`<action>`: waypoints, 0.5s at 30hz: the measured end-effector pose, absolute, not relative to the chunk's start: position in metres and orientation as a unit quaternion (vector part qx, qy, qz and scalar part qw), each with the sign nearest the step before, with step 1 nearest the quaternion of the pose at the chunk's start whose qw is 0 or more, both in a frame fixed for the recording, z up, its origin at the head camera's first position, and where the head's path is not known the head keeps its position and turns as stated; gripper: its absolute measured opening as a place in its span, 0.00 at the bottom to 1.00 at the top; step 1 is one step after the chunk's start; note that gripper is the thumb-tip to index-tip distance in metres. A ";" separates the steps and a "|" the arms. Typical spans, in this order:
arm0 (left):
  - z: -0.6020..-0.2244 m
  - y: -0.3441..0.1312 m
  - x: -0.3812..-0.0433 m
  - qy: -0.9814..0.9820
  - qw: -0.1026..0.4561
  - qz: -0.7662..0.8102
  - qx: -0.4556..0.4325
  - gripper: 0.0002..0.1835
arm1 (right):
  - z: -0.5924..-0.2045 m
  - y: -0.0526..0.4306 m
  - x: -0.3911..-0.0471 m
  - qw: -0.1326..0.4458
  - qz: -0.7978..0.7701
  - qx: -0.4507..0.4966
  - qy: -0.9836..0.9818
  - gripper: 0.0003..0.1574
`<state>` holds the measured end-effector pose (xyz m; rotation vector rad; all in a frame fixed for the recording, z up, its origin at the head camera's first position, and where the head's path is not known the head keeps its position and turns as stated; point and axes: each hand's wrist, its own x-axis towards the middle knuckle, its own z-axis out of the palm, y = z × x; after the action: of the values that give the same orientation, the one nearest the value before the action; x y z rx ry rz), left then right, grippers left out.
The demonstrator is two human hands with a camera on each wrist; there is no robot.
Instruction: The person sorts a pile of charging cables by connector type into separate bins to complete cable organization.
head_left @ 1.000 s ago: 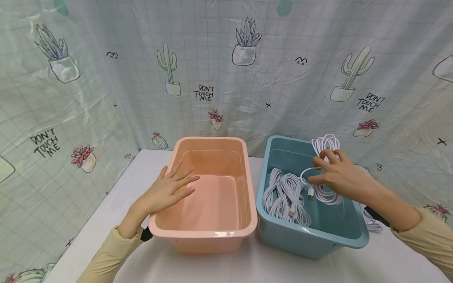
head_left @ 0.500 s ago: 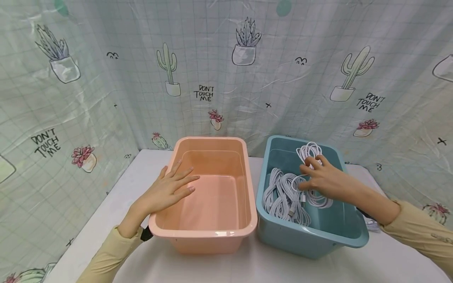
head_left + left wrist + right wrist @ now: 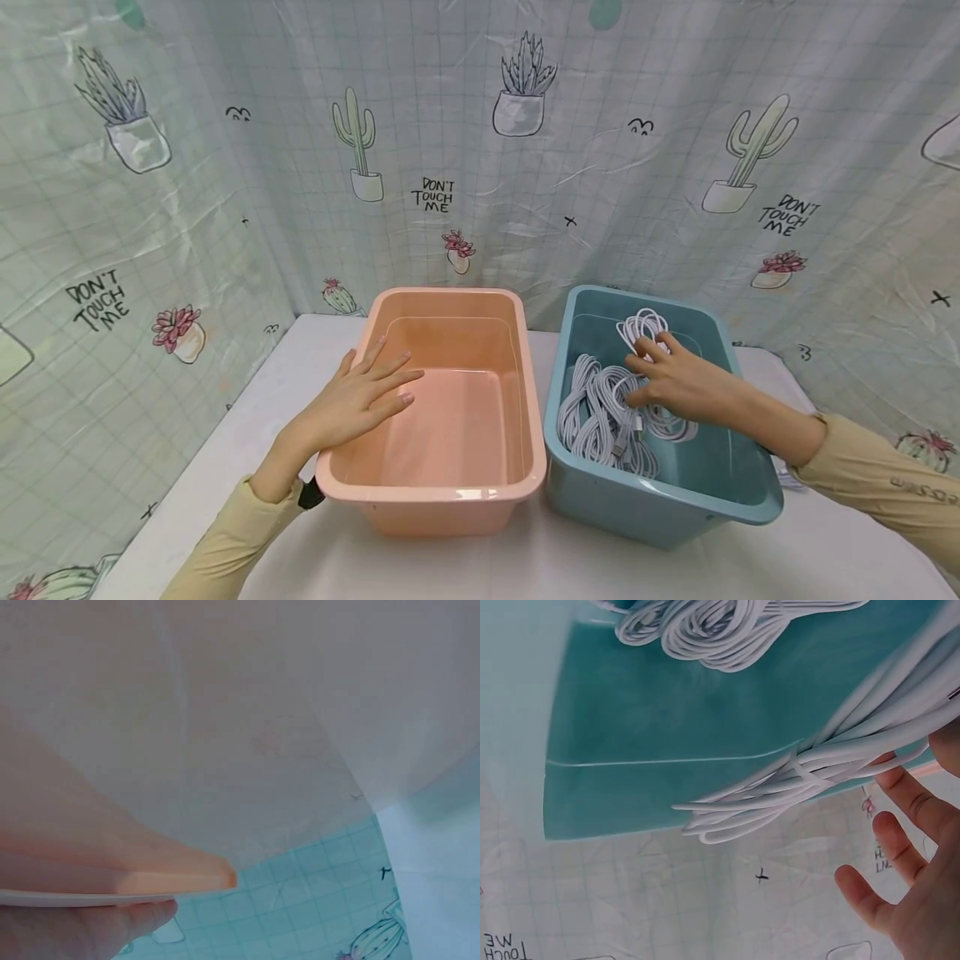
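In the head view my left hand (image 3: 356,404) lies with spread, straight fingers over the left rim of a peach plastic basin (image 3: 453,425). A digit of it shows against the outside of the rim in the left wrist view. Over the blue basin (image 3: 663,490) my right hand (image 3: 690,383) pinches a coiled white USB cable (image 3: 643,327) between thumb and index finger, the other fingers fanned out. The held cable (image 3: 810,765) hangs in loops in the right wrist view. Several coiled white cables (image 3: 596,412) lie on the blue basin's left side.
Both basins stand side by side on a white table (image 3: 495,562). A pale bundle (image 3: 791,477) lies on the table right of the blue basin, partly hidden by my right arm. A curtain printed with cacti (image 3: 450,100) hangs behind and at the sides.
My right hand has carried the held cable leftward and lower, from the right side of the blue basin to nearer the cables there. The left hand has stayed put.
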<state>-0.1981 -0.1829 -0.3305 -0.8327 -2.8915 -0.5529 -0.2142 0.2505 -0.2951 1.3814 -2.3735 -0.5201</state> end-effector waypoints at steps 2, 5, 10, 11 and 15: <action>-0.330 -0.182 -0.198 -0.944 0.040 -0.181 -0.272 0.23 | -0.295 0.250 -0.215 0.176 -0.185 0.490 -0.834 0.21; -0.330 -0.182 -0.198 -0.944 0.037 -0.181 -0.272 0.24 | -0.295 0.251 -0.216 0.184 -0.194 0.494 -0.827 0.21; -0.330 -0.182 -0.199 -0.945 0.036 -0.181 -0.271 0.24 | -0.291 0.251 -0.216 0.216 -0.210 0.503 -0.810 0.16; -0.331 -0.182 -0.199 -0.945 0.037 -0.181 -0.271 0.24 | -0.290 0.252 -0.216 0.222 -0.213 0.504 -0.807 0.14; -0.330 -0.182 -0.198 -0.944 0.038 -0.185 -0.271 0.24 | -0.287 0.254 -0.215 0.233 -0.212 0.505 -0.803 0.09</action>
<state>-0.1984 -0.1825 -0.3304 -0.8304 -2.8960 -0.5665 -0.2155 0.2535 -0.2871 1.3883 -2.2063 -0.5817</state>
